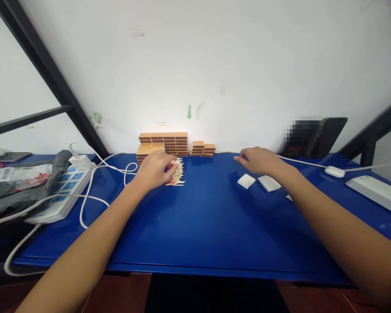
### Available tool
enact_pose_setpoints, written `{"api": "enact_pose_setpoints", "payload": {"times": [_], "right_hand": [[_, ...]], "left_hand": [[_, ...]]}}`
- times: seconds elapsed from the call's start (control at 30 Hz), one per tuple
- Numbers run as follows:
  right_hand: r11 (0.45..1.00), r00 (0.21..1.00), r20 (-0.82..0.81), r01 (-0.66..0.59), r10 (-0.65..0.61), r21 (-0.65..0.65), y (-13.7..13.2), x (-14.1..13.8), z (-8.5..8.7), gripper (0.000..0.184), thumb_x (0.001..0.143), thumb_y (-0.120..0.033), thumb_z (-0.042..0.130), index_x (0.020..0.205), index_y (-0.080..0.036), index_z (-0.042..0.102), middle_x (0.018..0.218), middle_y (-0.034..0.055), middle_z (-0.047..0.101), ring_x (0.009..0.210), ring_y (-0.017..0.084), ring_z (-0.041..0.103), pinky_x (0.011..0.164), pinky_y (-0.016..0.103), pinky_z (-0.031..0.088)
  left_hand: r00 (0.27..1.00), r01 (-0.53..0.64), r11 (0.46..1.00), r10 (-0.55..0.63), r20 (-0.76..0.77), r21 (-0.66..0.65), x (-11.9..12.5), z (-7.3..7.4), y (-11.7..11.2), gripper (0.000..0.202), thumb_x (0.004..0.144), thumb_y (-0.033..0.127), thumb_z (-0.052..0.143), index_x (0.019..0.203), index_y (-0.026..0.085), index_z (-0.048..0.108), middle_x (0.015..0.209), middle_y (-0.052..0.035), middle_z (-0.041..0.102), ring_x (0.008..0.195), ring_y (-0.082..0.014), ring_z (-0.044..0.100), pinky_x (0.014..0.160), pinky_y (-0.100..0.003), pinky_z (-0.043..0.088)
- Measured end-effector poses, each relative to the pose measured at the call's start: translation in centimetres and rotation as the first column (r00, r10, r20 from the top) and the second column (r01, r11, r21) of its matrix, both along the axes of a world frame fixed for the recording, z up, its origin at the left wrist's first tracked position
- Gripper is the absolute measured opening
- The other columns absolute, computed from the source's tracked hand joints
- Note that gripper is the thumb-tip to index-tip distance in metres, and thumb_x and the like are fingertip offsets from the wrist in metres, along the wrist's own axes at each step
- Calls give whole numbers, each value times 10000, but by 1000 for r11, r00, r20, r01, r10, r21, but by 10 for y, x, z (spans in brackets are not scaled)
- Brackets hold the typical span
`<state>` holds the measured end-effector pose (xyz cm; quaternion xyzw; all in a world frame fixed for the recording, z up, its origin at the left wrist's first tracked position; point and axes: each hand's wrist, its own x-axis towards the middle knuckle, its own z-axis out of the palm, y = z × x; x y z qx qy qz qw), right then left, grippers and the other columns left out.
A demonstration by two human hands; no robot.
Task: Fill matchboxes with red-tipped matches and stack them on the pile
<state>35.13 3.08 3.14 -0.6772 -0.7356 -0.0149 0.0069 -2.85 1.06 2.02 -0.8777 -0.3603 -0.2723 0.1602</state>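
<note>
My left hand (155,169) is at the left side of a pile of matches (179,173) with red heads. Its thumb and forefinger are apart, with match heads showing between them; the other fingers are mostly hidden. Behind it stand stacked matchboxes (176,141), orange-yellow with brown sides. A smaller matchbox stack (198,148) is to the right of them. My right hand (258,160) hovers over the right half of the table, fingers loosely bent, thumb apart, nothing visible in it. Below it lie a white square piece (246,181) and a second white piece (269,183).
The blue table (195,234) meets a white wall. At left are a white power strip (67,191), looping white cables (93,178) and a grey plastic bag (22,178). At right stand a dark, partly blurred object (334,137) and another white strip (376,193).
</note>
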Motion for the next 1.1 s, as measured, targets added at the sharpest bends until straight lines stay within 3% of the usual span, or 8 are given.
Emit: {"api": "enact_pose_setpoints", "payload": {"times": [0.13,0.23,0.33,0.47,0.63,0.8,0.87,1.1], "right_hand": [[980,975,-147,-146,165,134,18,-31,2,338,1008,-466,576,1167,-203,716,1126,139,763,971,302,706,815,390,522],[939,939,-169,-260,301,225,45,-48,-2,486,938,-358,705,1376,-164,628,1341,182,690,1129,318,672,952,411,524],[913,911,-147,-353,386,205,69,-59,-6,524,875,-299,781,1356,-147,638,1351,194,676,1224,338,629,1047,436,497],[919,919,-129,-347,373,187,81,-66,-8,336,900,-259,737,1217,-154,701,1243,165,709,1150,311,646,1003,425,511],[943,917,-230,-294,324,159,57,-39,6,391,899,-329,744,1254,-169,716,1240,159,719,1079,287,692,958,395,540],[933,941,-293,-250,172,-258,3,27,14,351,750,-304,822,1100,-294,796,1127,69,779,1002,282,734,827,365,576],[924,942,-309,-229,131,-306,-14,43,10,342,720,-384,840,1049,-296,805,991,63,767,879,270,725,738,363,559],[928,881,-433,-307,194,-210,-29,7,-2,434,791,-657,718,754,-226,678,697,15,642,646,186,560,620,324,395]], "left_hand": [[999,-43,999,43,-10,28,-4,4,1,200,1022,289,607,1052,162,758,810,-75,756,812,-272,678,755,-409,515],[999,-50,998,50,-14,37,-6,4,1,188,1022,287,608,1049,166,750,825,-73,764,824,-272,685,770,-412,522],[999,-47,998,47,-7,31,-4,3,1,182,1024,287,610,1061,172,747,839,-77,768,847,-273,695,780,-411,527],[1000,-26,999,27,-1,31,-2,1,0,180,1026,287,606,1065,179,745,837,-77,761,868,-277,695,799,-415,533],[999,-14,999,13,29,40,-1,2,-1,187,1031,304,604,1063,184,744,857,-90,754,848,-275,694,796,-421,540],[1000,15,998,-16,13,62,2,4,-4,186,1038,286,590,1026,180,743,841,-78,759,843,-266,688,793,-414,539],[999,32,998,-33,19,56,5,3,-6,191,1036,286,594,1036,172,748,855,-81,769,848,-267,686,787,-415,541],[995,88,994,-83,62,-72,15,-3,-12,212,1018,366,659,1041,183,765,827,-65,757,828,-249,681,783,-407,550]]}}
